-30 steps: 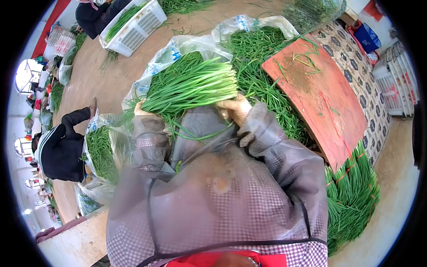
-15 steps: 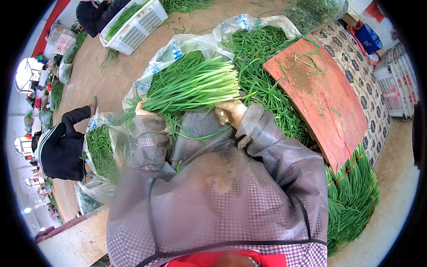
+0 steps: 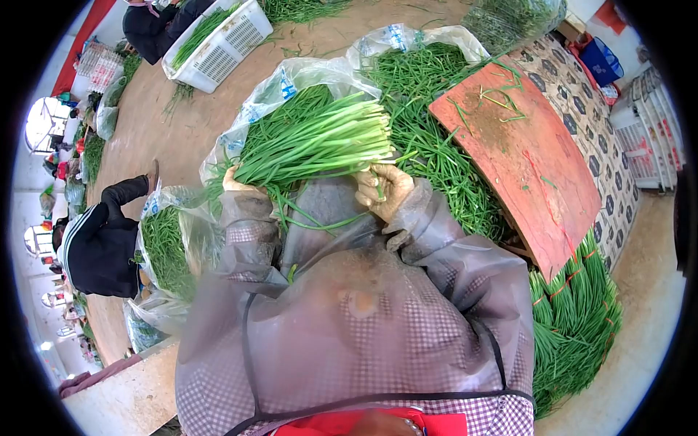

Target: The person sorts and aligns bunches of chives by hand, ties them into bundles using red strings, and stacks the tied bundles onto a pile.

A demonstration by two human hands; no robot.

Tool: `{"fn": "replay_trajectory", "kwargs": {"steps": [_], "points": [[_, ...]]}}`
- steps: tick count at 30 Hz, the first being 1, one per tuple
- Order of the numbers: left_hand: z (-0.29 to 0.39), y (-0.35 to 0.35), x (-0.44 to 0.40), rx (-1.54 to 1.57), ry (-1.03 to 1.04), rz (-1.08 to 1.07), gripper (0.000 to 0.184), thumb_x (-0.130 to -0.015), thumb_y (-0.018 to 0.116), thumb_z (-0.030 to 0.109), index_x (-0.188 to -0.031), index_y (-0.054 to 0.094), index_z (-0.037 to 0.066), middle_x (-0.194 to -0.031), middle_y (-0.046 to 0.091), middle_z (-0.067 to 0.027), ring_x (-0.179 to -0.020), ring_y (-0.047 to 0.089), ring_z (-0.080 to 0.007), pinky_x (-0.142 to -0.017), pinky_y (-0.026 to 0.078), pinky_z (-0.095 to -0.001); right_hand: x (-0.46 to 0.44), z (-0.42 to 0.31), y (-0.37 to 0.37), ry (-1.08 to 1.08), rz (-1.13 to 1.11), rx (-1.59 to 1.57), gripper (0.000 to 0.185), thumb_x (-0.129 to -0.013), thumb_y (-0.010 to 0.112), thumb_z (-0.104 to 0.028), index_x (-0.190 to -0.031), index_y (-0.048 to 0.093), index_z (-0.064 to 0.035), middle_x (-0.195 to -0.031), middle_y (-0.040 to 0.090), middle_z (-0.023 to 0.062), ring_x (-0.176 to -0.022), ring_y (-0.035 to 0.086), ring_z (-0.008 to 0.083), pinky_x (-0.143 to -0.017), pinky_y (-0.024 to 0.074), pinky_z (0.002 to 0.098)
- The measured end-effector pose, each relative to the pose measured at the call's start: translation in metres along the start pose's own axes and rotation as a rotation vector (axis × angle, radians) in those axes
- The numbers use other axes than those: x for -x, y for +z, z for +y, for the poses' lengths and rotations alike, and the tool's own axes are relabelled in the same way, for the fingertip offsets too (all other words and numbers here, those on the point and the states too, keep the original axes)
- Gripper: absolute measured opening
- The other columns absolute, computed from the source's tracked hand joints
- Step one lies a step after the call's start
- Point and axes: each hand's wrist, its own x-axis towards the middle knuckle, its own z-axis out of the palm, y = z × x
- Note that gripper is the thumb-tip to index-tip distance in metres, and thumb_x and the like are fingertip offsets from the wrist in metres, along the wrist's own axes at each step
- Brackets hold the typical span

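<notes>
A thick bundle of long green stalks [image 3: 316, 142] lies across my left hand [image 3: 240, 182], pale cut ends to the right. My left hand is wrapped round its leafy end, with part of the fingers hidden under the leaves. My right hand [image 3: 385, 190] is closed just below the pale ends, with a short piece of green stalk between its fingers. Beneath and behind the bundle is an open clear plastic bag [image 3: 313, 69] with more greens. Loose stalks hang down over the grey apron [image 3: 320, 211].
A reddish board [image 3: 520, 160] with scraps on it stands at the right, tied bundles [image 3: 574, 334] below it. Another filled bag [image 3: 171, 243] is at the left beside a person in dark clothing [image 3: 102, 240]. A white crate [image 3: 222, 47] stands further back.
My right hand has turned and its fingers have curled in below the pale ends, a stalk piece now showing between them. The bundle and my left hand have hardly moved.
</notes>
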Motion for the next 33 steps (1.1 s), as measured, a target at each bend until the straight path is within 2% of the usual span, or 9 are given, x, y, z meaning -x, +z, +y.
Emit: {"fn": "replay_trajectory", "kwargs": {"steps": [7, 15, 17, 20, 21, 23, 25, 29, 33], "points": [[0.002, 0.003, 0.011, 0.015, -0.047, -0.036, 0.026, -0.080, 0.046, 0.026, -0.092, 0.056, 0.006, -0.095, 0.063, -0.0111, -0.086, 0.060, -0.0318, -0.079, 0.050, -0.0502, 0.023, -0.029, 0.004, 0.075, 0.051, 0.203, 0.018, -0.091, 0.051, -0.021, -0.092, 0.057, -0.0040, -0.054, 0.028, -0.0081, -0.041, 0.025, 0.0058, -0.046, 0.0256, 0.0247], [-0.003, -0.013, -0.009, 0.034, -0.012, -0.068, 0.025, -0.080, 0.049, 0.027, -0.092, 0.056, 0.006, -0.088, 0.061, -0.0076, -0.082, 0.060, -0.0275, -0.078, 0.051, -0.0448, 0.097, -0.114, -0.006, -0.378, 0.220, 0.403, 0.024, -0.088, 0.058, -0.023, -0.101, 0.060, -0.0035, -0.055, 0.031, -0.0077, -0.042, 0.027, 0.0061, -0.044, 0.0283, 0.0245], [-0.002, -0.014, -0.009, 0.002, -0.020, -0.079, 0.027, -0.080, 0.047, 0.027, -0.092, 0.057, 0.006, -0.093, 0.062, -0.0107, -0.087, 0.060, -0.0304, -0.081, 0.049, -0.0486, 0.101, -0.124, -0.002, -0.183, 0.371, 0.766, 0.036, -0.083, 0.063, -0.026, -0.109, 0.059, -0.0018, -0.062, 0.048, 0.0000, -0.052, 0.047, 0.0153, -0.051, 0.0399, 0.0311], [-0.001, -0.013, -0.008, -0.024, -0.019, -0.076, 0.029, -0.079, 0.045, 0.028, -0.092, 0.057, 0.005, -0.098, 0.062, -0.0135, -0.091, 0.059, -0.0329, -0.084, 0.048, -0.0522, 0.086, -0.097, -0.001, -0.810, 0.540, 2.623, 0.060, -0.071, 0.068, -0.042, -0.109, 0.058, 0.0019, -0.089, 0.061, 0.0181, -0.086, 0.057, 0.0382, -0.074, 0.0436, 0.0496], [0.000, -0.017, -0.013, -0.007, -0.020, -0.086, 0.028, -0.079, 0.046, 0.027, -0.092, 0.057, 0.005, -0.097, 0.062, -0.0133, -0.089, 0.059, -0.0326, -0.083, 0.048, -0.0520, 0.078, -0.095, 0.017, -0.153, 0.332, 2.443, 0.069, -0.073, 0.067, -0.047, -0.116, 0.054, 0.0059, -0.112, 0.058, 0.0247, -0.105, 0.054, 0.0384, -0.088, 0.0424, 0.0459], [0.001, -0.024, -0.023, 0.026, -0.022, -0.104, 0.028, -0.078, 0.046, 0.027, -0.091, 0.056, 0.005, -0.095, 0.061, -0.0128, -0.087, 0.059, -0.0321, -0.082, 0.048, -0.0515, 0.053, -0.071, 0.015, 0.073, -0.009, 2.202, 0.077, -0.077, 0.062, -0.056, -0.120, 0.052, 0.0062, -0.122, 0.052, 0.0268, -0.116, 0.049, 0.0385, -0.098, 0.0382, 0.0421], [0.006, -0.015, -0.008, 0.109, -0.041, -0.158, 0.017, -0.079, 0.050, 0.023, -0.085, 0.054, 0.008, -0.087, 0.060, -0.0080, -0.082, 0.059, -0.0281, -0.077, 0.050, -0.0484, 0.029, -0.041, -0.001, -0.067, 0.151, 2.024, 0.080, -0.078, 0.063, -0.052, -0.132, 0.040, 0.0023, -0.128, 0.049, 0.0237, -0.120, 0.046, 0.0351, -0.103, 0.0332, 0.0420], [0.025, 0.012, 0.045, 0.195, -0.001, -0.314, 0.012, -0.077, 0.051, 0.018, -0.082, 0.051, 0.007, -0.083, 0.057, -0.0113, -0.082, 0.057, -0.0317, -0.077, 0.049, -0.0514, 0.000, -0.020, -0.008, -0.170, -0.023, 0.790, 0.068, -0.086, 0.065, -0.032, -0.137, 0.032, 0.0003, -0.134, 0.045, 0.0145, -0.127, 0.038, 0.0232, -0.105, 0.0300, 0.0357], [0.030, 0.057, 0.105, 0.217, 0.200, -0.175, 0.010, -0.082, 0.050, 0.016, -0.082, 0.049, 0.006, -0.077, 0.052, -0.0077, -0.082, 0.052, -0.0278, -0.086, 0.045, -0.0475, -0.014, -0.017, 0.006, -0.337, -0.221, 0.191, 0.075, -0.082, 0.066, -0.044, -0.137, 0.034, -0.0047, -0.136, 0.043, 0.0115, -0.126, 0.040, 0.0265, -0.108, 0.0297, 0.0421]]}}
